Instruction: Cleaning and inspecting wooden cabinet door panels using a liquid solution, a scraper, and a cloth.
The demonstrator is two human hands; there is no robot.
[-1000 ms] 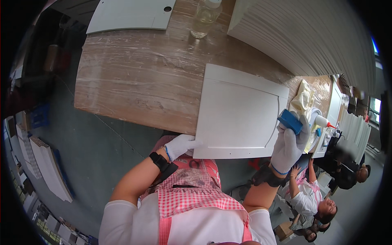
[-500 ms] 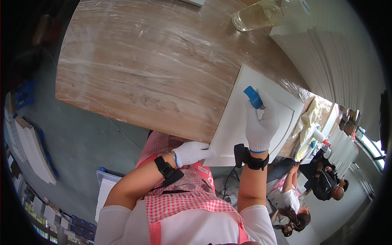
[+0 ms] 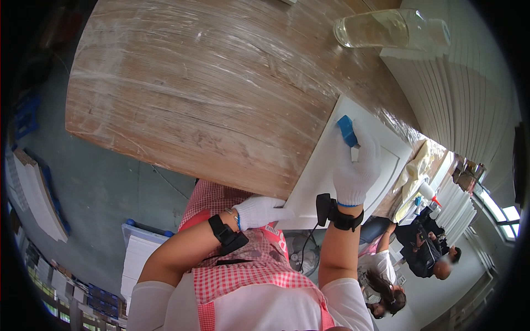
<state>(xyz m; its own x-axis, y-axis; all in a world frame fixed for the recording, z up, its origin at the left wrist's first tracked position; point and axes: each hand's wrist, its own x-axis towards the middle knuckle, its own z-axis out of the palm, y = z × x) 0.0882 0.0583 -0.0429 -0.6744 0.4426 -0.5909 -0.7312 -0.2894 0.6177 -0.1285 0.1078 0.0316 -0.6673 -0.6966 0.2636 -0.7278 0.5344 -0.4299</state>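
Note:
A white panel (image 3: 317,165) with a raised, curved border line lies on the wrapped table at its near right edge. My right hand (image 3: 358,165), in a white knitted glove, is over the panel and closed on a small blue pad (image 3: 346,130). The pad sits at the fingertips near the panel's far left side; its underside is hidden. My left hand (image 3: 259,213), gloved too, is at the panel's near left corner, its fingers closed on the edge there. Black straps with small boxes are on both wrists.
The table (image 3: 193,94) is covered in clear film. A clear bottle of pale liquid (image 3: 375,28) stands at the far right by a stack of white boards (image 3: 458,94). A yellowish cloth (image 3: 411,168) and a white bottle with a red tip (image 3: 427,192) are on the right, with people (image 3: 381,276) beyond.
The view has shifted slightly, bringing more of the clear bottle into sight. My right hand still holds the blue pad over the panel, and my left hand stays at the corner.

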